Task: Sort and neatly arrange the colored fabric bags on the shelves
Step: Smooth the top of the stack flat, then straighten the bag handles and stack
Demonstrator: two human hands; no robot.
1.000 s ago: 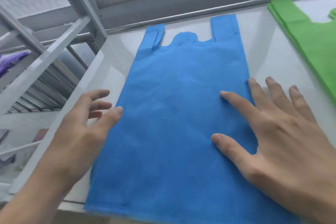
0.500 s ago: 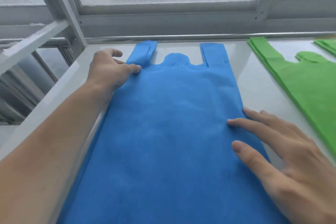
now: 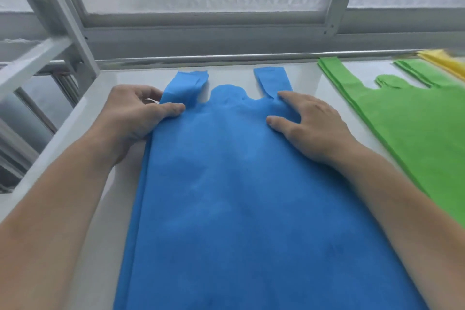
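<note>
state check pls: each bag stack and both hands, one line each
blue bags: stacked flat on shelf, left handle folded over.
green bags: stacked flat, untouched, right of the blue.
yellow bags: far right, mostly out of frame.
left hand: thumb on top at the left handle base, fingers curled at the stack's edge.
right hand: fingers flat, pressing the right handle base.

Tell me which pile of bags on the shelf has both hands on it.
The blue pile, leftmost on the shelf. The left hand and right hand rest near its handles; the green pile and yellow pile lie untouched to the right.
</note>
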